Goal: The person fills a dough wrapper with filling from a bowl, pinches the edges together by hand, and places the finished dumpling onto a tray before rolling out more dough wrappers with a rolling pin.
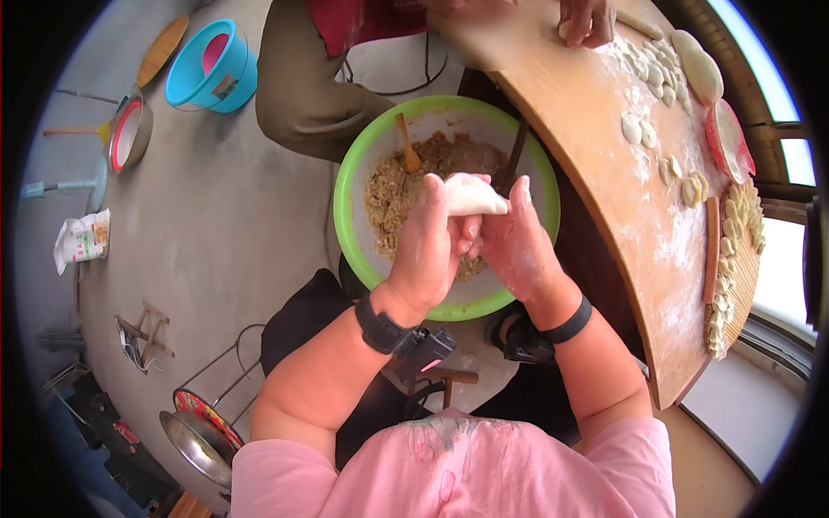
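- On the left, grey floor [207,233] stretches wide between the blue bucket [197,76] and the green-rimmed basin [346,207].
- Over the basin's filling [385,198], well inside its rim, left hand [425,246] and right hand [523,250] clamp one white dumpling [471,197] between them.
- Rightward, the wooden table's [596,147] curved edge passes near the basin; floured surface reaches the slatted tray [748,281].

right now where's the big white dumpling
Centre of the head view: the dumpling is held between the left hand and right hand, over the green-rimmed bowl.
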`<action>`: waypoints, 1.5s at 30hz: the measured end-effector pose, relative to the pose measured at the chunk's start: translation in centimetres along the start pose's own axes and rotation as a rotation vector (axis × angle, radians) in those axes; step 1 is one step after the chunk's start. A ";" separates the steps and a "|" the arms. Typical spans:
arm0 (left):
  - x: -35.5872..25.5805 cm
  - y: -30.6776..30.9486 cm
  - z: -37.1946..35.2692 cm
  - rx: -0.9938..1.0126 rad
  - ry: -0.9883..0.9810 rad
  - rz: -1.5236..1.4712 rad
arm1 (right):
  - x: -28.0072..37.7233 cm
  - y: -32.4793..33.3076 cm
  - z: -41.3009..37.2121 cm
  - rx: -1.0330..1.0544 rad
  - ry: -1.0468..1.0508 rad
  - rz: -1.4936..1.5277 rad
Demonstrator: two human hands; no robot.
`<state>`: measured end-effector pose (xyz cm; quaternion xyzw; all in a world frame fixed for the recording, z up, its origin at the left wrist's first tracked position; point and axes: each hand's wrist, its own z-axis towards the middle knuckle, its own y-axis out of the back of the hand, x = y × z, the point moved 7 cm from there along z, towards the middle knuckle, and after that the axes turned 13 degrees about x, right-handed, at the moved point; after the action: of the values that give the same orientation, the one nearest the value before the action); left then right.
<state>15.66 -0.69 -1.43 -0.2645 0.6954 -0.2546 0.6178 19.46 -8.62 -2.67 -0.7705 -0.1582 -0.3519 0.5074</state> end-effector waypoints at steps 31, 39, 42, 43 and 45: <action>-5.5 -0.5 -9.6 -0.036 -0.345 -0.507 | 4.3 -18.5 -7.1 -0.246 0.537 -0.492; -5.7 -0.1 -7.0 -0.053 -0.237 -0.304 | -2.8 -8.8 -0.4 0.036 0.166 -0.082; -3.4 -0.1 -5.2 -0.072 -0.137 -0.221 | -2.5 -5.1 -0.1 0.016 0.204 -0.064; -3.2 0.0 -4.6 -0.064 -0.126 -0.178 | -1.6 -5.2 0.2 0.007 0.160 -0.066; -2.4 0.1 -4.1 -0.036 -0.097 -0.099 | -0.9 -4.6 0.2 0.045 0.110 -0.095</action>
<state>11.82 1.07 0.68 -0.3218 0.6551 -0.2589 0.6327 16.14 -6.41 -0.28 -0.7301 -0.1745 -0.4137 0.5151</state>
